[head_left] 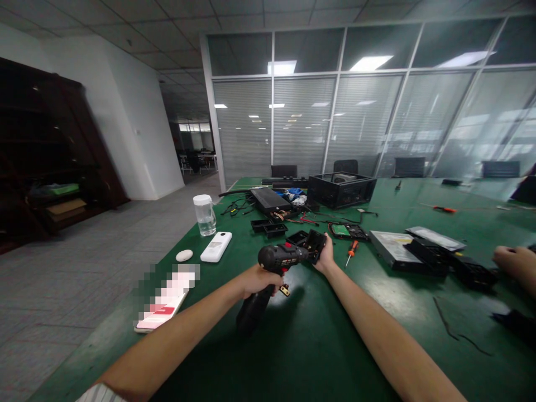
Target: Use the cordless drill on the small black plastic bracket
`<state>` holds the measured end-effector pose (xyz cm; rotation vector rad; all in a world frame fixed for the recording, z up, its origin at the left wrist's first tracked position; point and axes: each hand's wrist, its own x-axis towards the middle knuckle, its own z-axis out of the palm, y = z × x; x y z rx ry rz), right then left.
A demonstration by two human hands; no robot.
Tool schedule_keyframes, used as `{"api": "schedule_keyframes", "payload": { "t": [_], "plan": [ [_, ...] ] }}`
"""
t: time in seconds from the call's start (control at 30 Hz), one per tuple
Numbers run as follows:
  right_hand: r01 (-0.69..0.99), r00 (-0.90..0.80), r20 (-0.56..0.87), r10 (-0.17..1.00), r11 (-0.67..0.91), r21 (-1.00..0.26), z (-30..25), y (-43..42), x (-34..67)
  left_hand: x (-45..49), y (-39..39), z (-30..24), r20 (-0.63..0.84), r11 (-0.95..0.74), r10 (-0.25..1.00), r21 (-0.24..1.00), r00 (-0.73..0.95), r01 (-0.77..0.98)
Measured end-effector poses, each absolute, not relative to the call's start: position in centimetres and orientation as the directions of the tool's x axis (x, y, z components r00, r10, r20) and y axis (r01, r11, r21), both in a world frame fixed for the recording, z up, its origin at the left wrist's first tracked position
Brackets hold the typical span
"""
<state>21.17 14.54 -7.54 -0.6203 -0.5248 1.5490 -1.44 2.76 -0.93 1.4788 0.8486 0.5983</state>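
My left hand (260, 280) is wrapped round the grip of a black cordless drill (280, 256), which points to the right. The drill's front end meets a small black box-like part (315, 243) with an open, hollow side. My right hand (325, 258) grips that part from its right side; the bit's exact contact is too small to tell. Below the drill, near my left fingers, is a small brass-coloured piece (285, 290). An orange-handled screwdriver (352, 251) lies just right of my right hand, near a green circuit board (341, 229).
Black trays (275, 230), cables and an open black case (341, 190) stand farther back on the green table (310, 346). At left are a clear bottle (205, 215), a white device (216, 247) and a phone (167, 304). A disc drive (393, 248) and another person's hand (516, 263) are at right.
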Motion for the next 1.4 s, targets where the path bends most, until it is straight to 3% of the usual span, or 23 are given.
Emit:
{"api": "schedule_keyframes", "payload": {
  "t": [1.4],
  "plan": [
    [-0.739, -0.024, -0.083, 0.996, -0.074, -0.669, -7.64, 14.61, 21.24, -1.29, 2.48, -0.58, -0.121, 0.040, 0.792, 0.988, 0.598, 0.147]
  ]
}}
